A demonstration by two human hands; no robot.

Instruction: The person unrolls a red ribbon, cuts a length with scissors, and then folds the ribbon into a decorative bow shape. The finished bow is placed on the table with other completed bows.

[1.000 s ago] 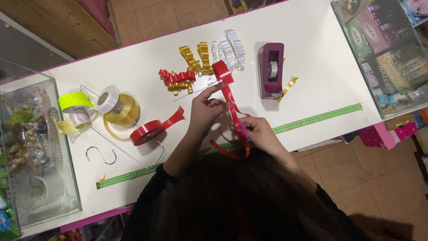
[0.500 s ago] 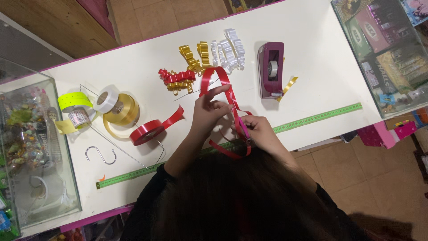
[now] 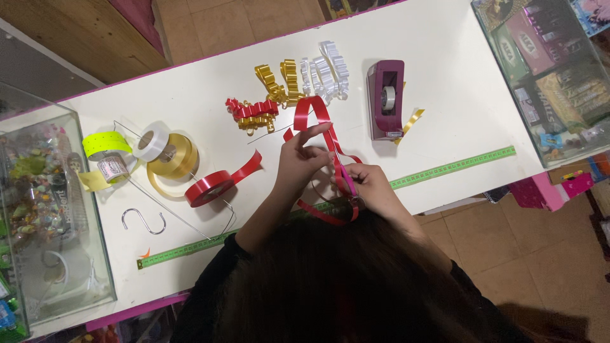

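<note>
Head view — L hand & R hand both pinch red ribbon, loop pointing away.

light: even, bright overhead | shadows: falling soft under hands | glare: glinting off glass case | focus: sharp, edges darkening

Red ribbon loop now standing taller and rounder than a second ago, arching up toward the red-and-gold curls instead of lying as a small fold by the fingertips. Left hand shifted slightly, index finger stretched out against the strand. Right hand a touch lower, pinching the ribbon near the table edge.
</note>
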